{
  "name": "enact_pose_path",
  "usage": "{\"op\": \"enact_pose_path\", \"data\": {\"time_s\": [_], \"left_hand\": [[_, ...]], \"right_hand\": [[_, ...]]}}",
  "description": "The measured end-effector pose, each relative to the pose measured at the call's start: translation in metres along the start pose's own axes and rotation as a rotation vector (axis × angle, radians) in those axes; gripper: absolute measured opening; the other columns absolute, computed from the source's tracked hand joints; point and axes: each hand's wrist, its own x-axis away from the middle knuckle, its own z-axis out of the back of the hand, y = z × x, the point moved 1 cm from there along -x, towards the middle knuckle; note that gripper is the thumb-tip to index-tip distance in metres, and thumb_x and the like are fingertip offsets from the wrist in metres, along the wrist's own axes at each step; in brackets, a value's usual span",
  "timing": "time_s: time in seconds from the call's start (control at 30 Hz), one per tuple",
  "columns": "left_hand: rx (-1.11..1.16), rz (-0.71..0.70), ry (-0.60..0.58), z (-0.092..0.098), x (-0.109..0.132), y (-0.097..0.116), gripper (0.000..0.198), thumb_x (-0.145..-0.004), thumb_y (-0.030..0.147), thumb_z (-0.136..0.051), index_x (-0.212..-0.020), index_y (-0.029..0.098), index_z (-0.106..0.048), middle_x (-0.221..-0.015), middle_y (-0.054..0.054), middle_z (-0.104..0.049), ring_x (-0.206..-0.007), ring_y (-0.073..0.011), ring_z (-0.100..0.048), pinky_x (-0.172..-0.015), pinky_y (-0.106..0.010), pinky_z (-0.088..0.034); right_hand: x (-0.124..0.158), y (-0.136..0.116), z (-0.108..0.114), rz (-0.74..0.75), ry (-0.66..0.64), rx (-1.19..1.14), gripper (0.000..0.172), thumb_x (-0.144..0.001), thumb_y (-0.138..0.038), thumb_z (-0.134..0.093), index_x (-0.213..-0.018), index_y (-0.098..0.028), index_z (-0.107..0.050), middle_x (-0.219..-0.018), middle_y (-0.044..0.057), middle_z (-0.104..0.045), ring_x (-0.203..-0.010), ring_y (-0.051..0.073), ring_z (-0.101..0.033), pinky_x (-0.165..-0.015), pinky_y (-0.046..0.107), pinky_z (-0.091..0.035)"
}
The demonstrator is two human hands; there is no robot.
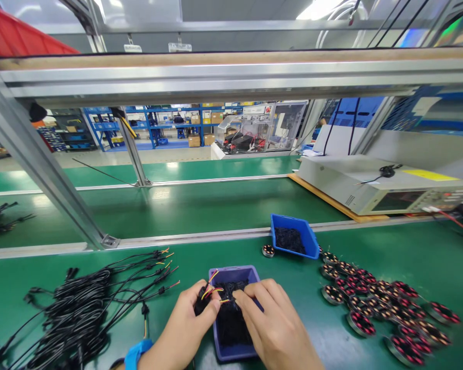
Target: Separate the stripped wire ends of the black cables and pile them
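Over a purple bin [237,354] of small black pieces [231,329], my left hand [187,321] is closed around a black cable end. Thin red, yellow and white wires [213,277] stick out between its thumb and fingers. My right hand [280,326] is closed too, its thumb and fingertips pinched at the tip of one wire above the bin. Whatever lies in that pinch is too small and dark to name. A blue band [137,353] circles my left wrist. To the left lies a heap of black cables [81,303] with coloured wire ends.
A blue bin [312,246] of black pieces stands behind, with a single round copper-wound part [268,251] beside it. Many similar round parts [378,303] cover the right side. A metal post [50,169] rises at left, and a grey instrument [370,180] stands at back right.
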Motion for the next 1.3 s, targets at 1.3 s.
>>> {"op": "enact_pose_path", "data": {"time_s": [1.3], "left_hand": [[0.029,0.025,0.011,0.0,-0.001,0.006,0.024,-0.081,0.038,-0.064,-0.07,0.019,-0.056,-0.07,0.003,-0.049,-0.069,-0.0156,-0.044,-0.066,-0.026,-0.038]], "right_hand": [[0.009,0.006,-0.016,-0.024,0.088,-0.1,0.034,-0.105,-0.02,-0.038,-0.101,-0.021,-0.072,-0.083,0.009,-0.065,-0.077,0.022,-0.057,-0.071,0.034,-0.048]]}}
